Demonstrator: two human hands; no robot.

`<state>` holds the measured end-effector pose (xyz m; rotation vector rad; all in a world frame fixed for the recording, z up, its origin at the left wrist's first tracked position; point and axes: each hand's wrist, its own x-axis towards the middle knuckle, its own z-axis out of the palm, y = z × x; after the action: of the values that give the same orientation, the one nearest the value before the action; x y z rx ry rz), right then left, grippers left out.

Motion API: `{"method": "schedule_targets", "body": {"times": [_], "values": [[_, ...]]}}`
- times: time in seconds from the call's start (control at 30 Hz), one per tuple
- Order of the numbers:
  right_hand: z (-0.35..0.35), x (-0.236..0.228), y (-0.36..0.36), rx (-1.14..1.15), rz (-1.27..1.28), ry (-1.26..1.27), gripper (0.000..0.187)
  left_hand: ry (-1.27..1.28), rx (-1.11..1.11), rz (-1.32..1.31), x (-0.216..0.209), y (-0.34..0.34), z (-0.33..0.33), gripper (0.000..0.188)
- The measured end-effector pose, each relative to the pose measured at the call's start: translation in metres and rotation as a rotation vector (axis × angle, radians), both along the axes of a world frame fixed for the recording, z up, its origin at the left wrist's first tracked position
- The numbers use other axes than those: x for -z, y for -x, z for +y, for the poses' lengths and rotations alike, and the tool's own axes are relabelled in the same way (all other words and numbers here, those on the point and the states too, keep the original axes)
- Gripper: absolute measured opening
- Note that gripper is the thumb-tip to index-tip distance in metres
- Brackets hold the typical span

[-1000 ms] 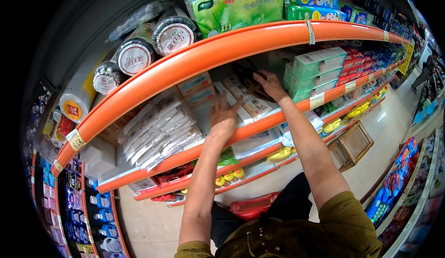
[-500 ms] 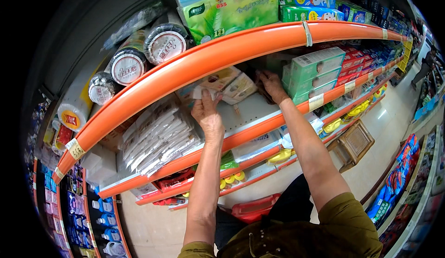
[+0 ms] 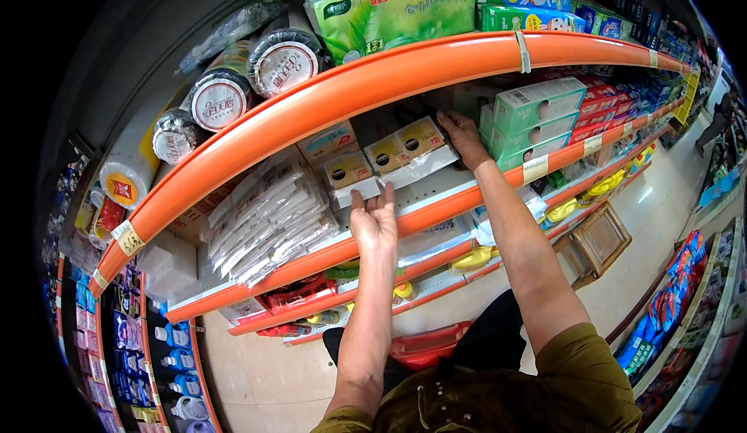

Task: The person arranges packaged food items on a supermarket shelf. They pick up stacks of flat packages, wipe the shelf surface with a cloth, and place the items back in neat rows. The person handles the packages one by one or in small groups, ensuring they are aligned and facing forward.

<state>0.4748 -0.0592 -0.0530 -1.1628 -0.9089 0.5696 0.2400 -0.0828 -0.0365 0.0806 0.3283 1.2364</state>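
On the middle shelf [image 3: 405, 213], two side-by-side yellow, black and white packets [image 3: 408, 151] lean back with their pale lower edges forward. A smaller packet [image 3: 350, 175] of the same look sits just left of them. My left hand [image 3: 375, 219] is palm up at the shelf front, fingers apart, with the fingertips touching the packets' lower edges. My right hand [image 3: 464, 141] has its fingers curled at the right end of the paired packets, gripping their upper corner. Behind them is a dark object, mostly in shadow.
Clear-wrapped white packs [image 3: 272, 219] are heaped at left on this shelf. Green boxes [image 3: 537, 114] and red boxes [image 3: 595, 106] stand at right. An orange shelf edge [image 3: 342, 83] curves above my hands. Below are a red stool [image 3: 428, 347] and a wooden stool [image 3: 595, 242].
My left hand has moved right and down from a white packet to the packets' front edge. The packets now stand facing forward in a row. My right hand stays near their right end.
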Motion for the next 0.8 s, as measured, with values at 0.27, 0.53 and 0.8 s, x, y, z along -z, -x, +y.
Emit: {"method": "schedule_targets", "body": {"times": [0.27, 0.53, 0.8], "values": [[-0.008, -0.007, 0.004, -0.133, 0.15, -0.108, 0.036, -0.147, 0.376, 0.208, -0.006, 0.033, 0.009, 0.046], [-0.008, -0.015, 0.007, 0.004, 0.067, 0.011, 0.04, -0.205, 0.439, 0.52, -0.007, 0.064, -0.008, 0.026], [-0.02, -0.053, 0.047, 0.312, -0.507, -0.036, 0.033, -0.256, 0.4, 0.547, -0.009, 0.059, -0.017, 0.021]]}}
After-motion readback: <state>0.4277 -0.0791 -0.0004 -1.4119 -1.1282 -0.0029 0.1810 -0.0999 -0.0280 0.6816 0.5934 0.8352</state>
